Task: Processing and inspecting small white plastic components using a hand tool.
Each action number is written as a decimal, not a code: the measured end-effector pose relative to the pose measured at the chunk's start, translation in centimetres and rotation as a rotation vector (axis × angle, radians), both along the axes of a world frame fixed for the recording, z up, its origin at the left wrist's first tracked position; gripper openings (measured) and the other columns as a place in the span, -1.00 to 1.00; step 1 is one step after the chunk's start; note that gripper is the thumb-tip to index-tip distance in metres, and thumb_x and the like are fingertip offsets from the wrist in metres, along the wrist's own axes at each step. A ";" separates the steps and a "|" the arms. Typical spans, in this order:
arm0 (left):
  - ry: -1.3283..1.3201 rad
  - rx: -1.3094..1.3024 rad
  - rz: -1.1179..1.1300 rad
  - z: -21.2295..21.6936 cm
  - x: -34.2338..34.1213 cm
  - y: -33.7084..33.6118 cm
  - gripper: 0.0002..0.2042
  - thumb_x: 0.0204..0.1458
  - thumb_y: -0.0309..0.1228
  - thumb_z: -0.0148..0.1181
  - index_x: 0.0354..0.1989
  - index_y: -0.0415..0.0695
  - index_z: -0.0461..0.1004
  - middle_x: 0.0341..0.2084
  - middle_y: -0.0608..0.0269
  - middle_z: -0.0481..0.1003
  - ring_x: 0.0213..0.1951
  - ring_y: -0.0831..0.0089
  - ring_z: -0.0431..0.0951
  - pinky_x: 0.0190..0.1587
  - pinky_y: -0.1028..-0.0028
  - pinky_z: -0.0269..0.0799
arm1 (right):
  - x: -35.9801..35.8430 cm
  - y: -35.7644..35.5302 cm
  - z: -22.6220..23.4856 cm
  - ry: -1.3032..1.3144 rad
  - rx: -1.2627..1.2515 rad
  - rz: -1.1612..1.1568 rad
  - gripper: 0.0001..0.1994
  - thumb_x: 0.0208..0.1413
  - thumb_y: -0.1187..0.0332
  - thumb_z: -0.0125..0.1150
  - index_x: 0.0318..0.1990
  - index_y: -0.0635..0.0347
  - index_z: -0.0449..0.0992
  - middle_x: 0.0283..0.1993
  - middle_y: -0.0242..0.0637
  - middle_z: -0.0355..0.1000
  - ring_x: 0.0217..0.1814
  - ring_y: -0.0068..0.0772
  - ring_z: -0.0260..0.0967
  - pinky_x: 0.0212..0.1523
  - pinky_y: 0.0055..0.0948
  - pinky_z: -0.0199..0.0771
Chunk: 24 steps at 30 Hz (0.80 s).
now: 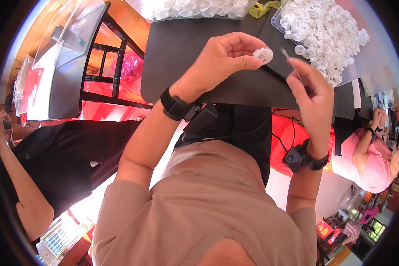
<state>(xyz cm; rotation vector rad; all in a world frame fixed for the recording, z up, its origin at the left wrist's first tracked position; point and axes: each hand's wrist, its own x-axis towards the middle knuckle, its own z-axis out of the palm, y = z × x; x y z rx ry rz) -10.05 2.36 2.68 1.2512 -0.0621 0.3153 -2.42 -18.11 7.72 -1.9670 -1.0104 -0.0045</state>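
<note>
Over the dark table (181, 66), my left hand (230, 55) pinches a small round white plastic part (264, 55) between thumb and fingertips. An opening shows in the part's face. To its right, my right hand (312, 86) is closed around a slim tool with a flat metal blade (288, 56); its handle is mostly hidden in my fingers. The blade tip points up and toward the white part, with a small gap between them. Behind my right hand lies a heap of similar white plastic parts (326, 37) in a clear bin.
A second clear container of white parts (195, 9) stands at the table's far edge, beside a yellow plastic bag (264, 9). Another table (68, 84) is at left. A person in dark clothes (62, 159) is close on my left; one in pink (363, 159) is at right.
</note>
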 end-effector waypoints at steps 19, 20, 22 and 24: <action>0.026 -0.173 -0.006 -2.1 0.0 -1.0 -0.63 0.01 -0.65 0.21 0.03 -0.27 0.40 -0.08 0.15 0.50 -0.04 0.49 0.50 0.06 0.51 0.42 | 0.1 4.0 -2.8 0.476 0.254 0.049 -0.88 0.13 0.45 0.18 -0.21 0.27 0.48 -0.41 -0.45 0.43 -0.53 -0.72 0.24 -0.54 -0.66 0.19; 0.014 -0.177 -0.001 -2.3 0.0 -0.9 -0.63 0.00 -0.65 0.21 0.04 -0.27 0.40 -0.09 0.15 0.50 -0.05 0.49 0.50 0.06 0.51 0.42 | -0.2 4.0 -2.6 0.323 0.156 -0.016 -0.86 0.14 0.45 0.15 -0.17 0.29 0.49 -0.40 -0.43 0.44 -0.50 -0.66 0.29 -0.50 -0.61 0.26; 0.024 -0.197 0.015 -2.6 0.0 -0.5 -0.62 0.00 -0.65 0.22 0.04 -0.27 0.40 -0.10 0.15 0.50 -0.06 0.50 0.51 0.05 0.52 0.43 | -0.3 3.2 -2.3 0.225 0.090 -0.033 -0.84 0.15 0.46 0.10 -0.15 0.29 0.49 -0.41 -0.38 0.45 -0.47 -0.60 0.32 -0.45 -0.58 0.29; 0.037 -0.216 0.029 -2.8 -0.1 -0.4 -0.62 0.00 -0.65 0.22 0.04 -0.27 0.40 -0.11 0.16 0.50 -0.07 0.50 0.51 0.03 0.53 0.44 | -0.9 2.6 -2.3 0.128 0.025 -0.051 -0.82 0.16 0.47 0.06 -0.12 0.30 0.49 -0.42 -0.34 0.45 -0.45 -0.54 0.35 -0.40 -0.54 0.33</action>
